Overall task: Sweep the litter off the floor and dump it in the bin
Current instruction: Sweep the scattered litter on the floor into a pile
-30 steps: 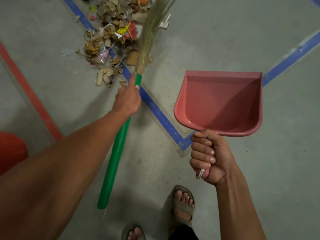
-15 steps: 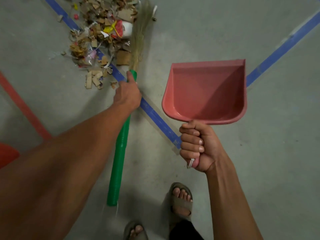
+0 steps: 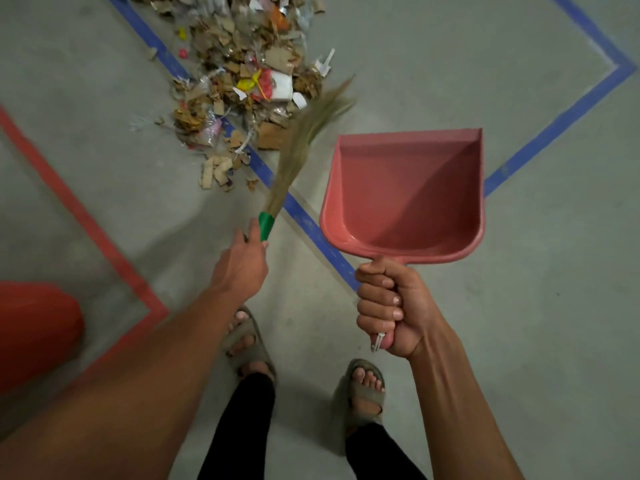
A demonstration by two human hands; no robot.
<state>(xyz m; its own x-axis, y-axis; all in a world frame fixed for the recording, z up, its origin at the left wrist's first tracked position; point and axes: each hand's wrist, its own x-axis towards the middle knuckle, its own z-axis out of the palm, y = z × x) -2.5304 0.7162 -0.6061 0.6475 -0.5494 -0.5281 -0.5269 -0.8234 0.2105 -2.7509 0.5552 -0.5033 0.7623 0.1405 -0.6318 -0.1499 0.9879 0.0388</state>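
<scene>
The litter (image 3: 242,88) lies heaped on the grey floor (image 3: 450,46), straddling a blue tape line (image 3: 301,216) that runs diagonally under it; it looks like torn cardboard scraps, paper, bits of plastic wrap and a yellow-and-red wrapper. Such stuff is likely very light and loose, so it should scatter easily under a hard stroke and is best gathered with short, gentle sweeps rather than picked up piece by piece. Just beside the heap's near edge hangs the broom (image 3: 298,147), its soft straw bristles fanned and blurred, their tips close to the pile. The left hand (image 3: 242,268) grips the broom at the green collar where bristles meet handle, fingers wrapped round it. On the other side of the blue line from the heap, the pink dustpan (image 3: 405,199) is held above the floor, empty, its open mouth facing away from the person; the right hand (image 3: 391,306) is fisted tight round its short handle. Well apart from the heap, past a red tape line (image 3: 86,220), a red rounded object (image 3: 34,327) shows partly at the frame edge; whether it is the bin cannot be told.
</scene>
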